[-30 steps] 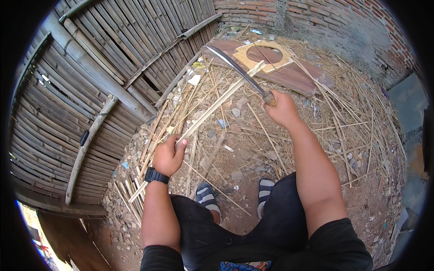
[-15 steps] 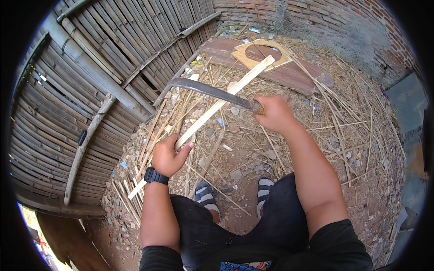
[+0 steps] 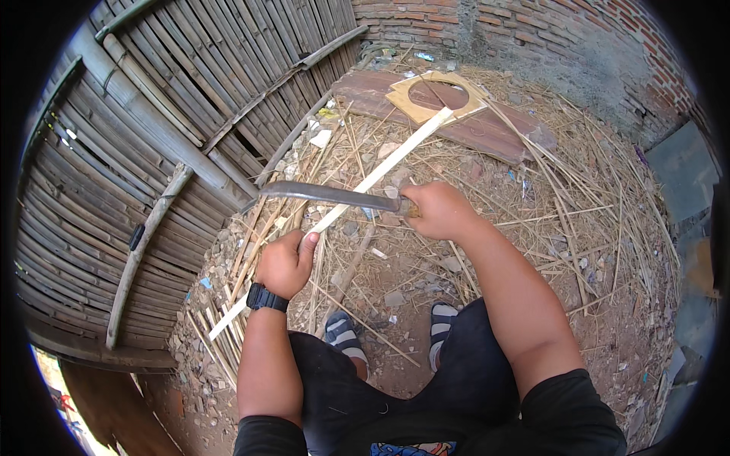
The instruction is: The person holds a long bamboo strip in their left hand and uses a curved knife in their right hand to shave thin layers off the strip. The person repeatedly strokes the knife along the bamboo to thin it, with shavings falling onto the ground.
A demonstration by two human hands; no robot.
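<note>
My left hand is closed around a long pale bamboo strip, which slants from the lower left up to the far right. A black watch sits on that wrist. My right hand grips the handle of a machete. Its dark curved blade points left and lies across the strip, a little beyond my left hand. At the crossing, the blade covers a short piece of the strip. The strip's near end comes out below my left hand.
A bamboo wall stands on the left and a brick wall at the back. On the littered ground lie a brown board, a square wooden panel with a round hole, and several loose bamboo strips. My sandalled feet are below.
The machete has come nearer to me and leftward along the strip, toward my left hand. The strip's far end has dipped slightly. My left hand has barely moved.
</note>
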